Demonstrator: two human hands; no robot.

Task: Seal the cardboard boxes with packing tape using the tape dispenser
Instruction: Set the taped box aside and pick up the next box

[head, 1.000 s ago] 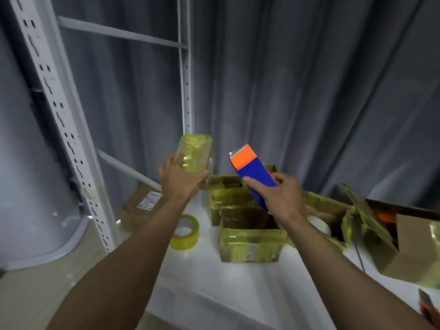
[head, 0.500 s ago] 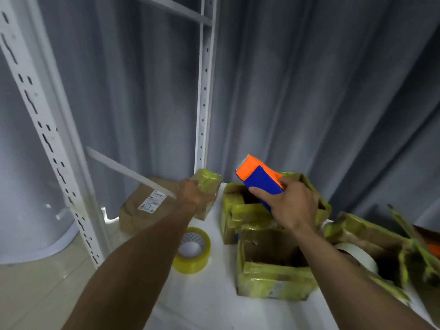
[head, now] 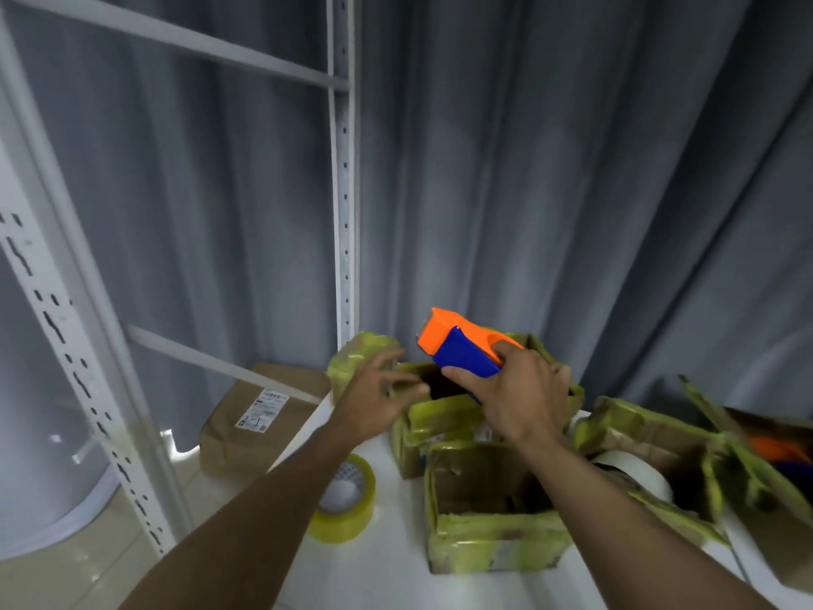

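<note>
Curtain first, since it fills most of the view: a pleated grey curtain [head: 528, 169] behind a white perforated metal rack [head: 343, 191], with a white worktop [head: 387, 565] underneath. Off the worktop's left edge lies a brown paper parcel [head: 246, 429] with a printed label.

On the worktop there's a cluster of brown cardboard boxes patched with yellowish tape, and I'd say the job is partway at best. The nearest open-topped cardboard box [head: 492, 534] and the rear open box [head: 433, 422] both gape with no tape across the top. The boxes further right [head: 638, 429] look open too. Only the small box fully wrapped in yellowish tape [head: 360, 358], back by the rack, looks closed up. So most of the sealing is left.

The orange and blue plastic tape dispenser [head: 466, 358] is up in the air over the rear open box, orange nose pointing up-left. A yellowish packing tape roll [head: 352, 521] sits near the worktop's left edge, untouched.

The right hand [head: 523, 402] grips the dispenser, fingers [head: 506, 347] curled round it, thumb on the blue side. The left hand [head: 374, 402] floats just beside the small wrapped box, fingers [head: 389, 358] spread and loose, holding nothing. Can't tell if they touch it.
</note>
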